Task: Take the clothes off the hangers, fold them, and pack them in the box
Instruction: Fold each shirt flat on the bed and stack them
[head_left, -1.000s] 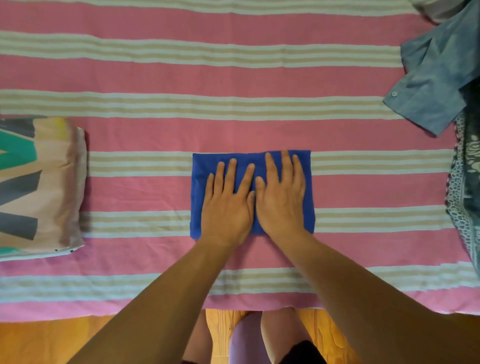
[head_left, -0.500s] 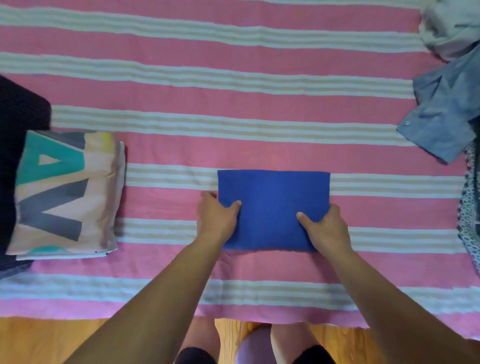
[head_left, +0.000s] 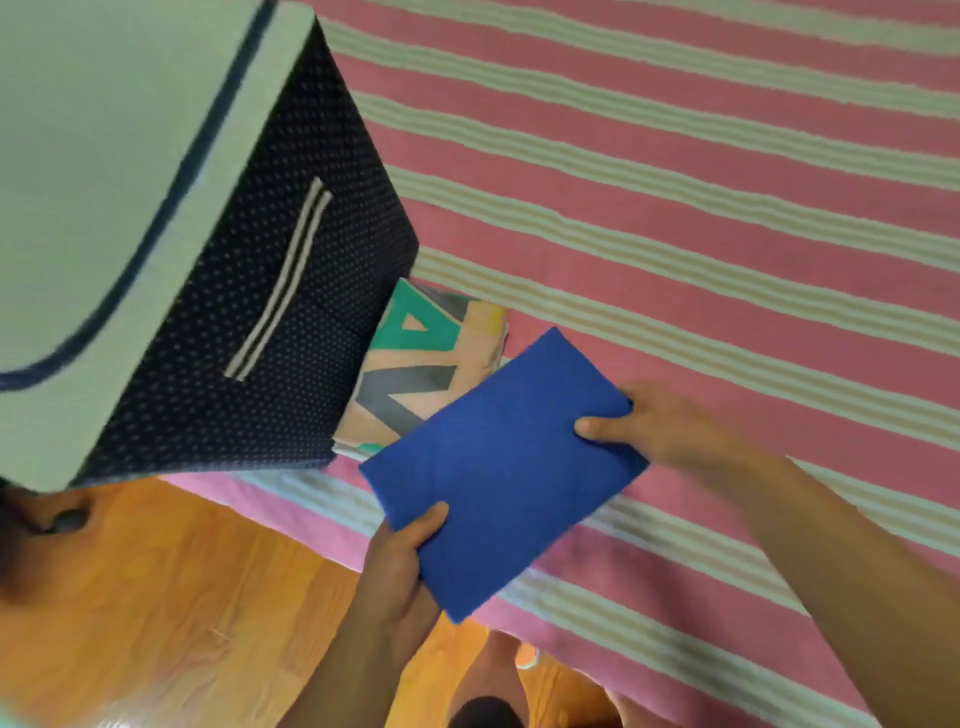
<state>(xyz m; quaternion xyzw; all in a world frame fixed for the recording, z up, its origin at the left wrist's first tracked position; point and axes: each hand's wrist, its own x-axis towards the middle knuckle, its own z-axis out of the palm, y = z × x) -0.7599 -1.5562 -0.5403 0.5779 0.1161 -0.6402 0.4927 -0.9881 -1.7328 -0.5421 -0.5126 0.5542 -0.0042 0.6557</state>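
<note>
A folded blue garment (head_left: 498, 462) is lifted off the striped bed cover, held flat between both hands. My left hand (head_left: 397, 566) grips its near edge, thumb on top. My right hand (head_left: 654, 431) pinches its far right edge, thumb on top. A navy dotted fabric box (head_left: 249, 312) with a pale inside stands at the left, its opening facing up. A folded garment with teal and grey letters (head_left: 421, 369) lies between the box and the blue garment, partly covered by it.
The pink and cream striped bed cover (head_left: 675, 208) fills the right and top. Orange wooden floor (head_left: 182, 613) lies below the bed's edge, with my legs and feet at the bottom. The view is blurred.
Both hands went from pressing flat on the blue garment to gripping its sides, then lifted it and carried it left toward the box. The view swung left.
</note>
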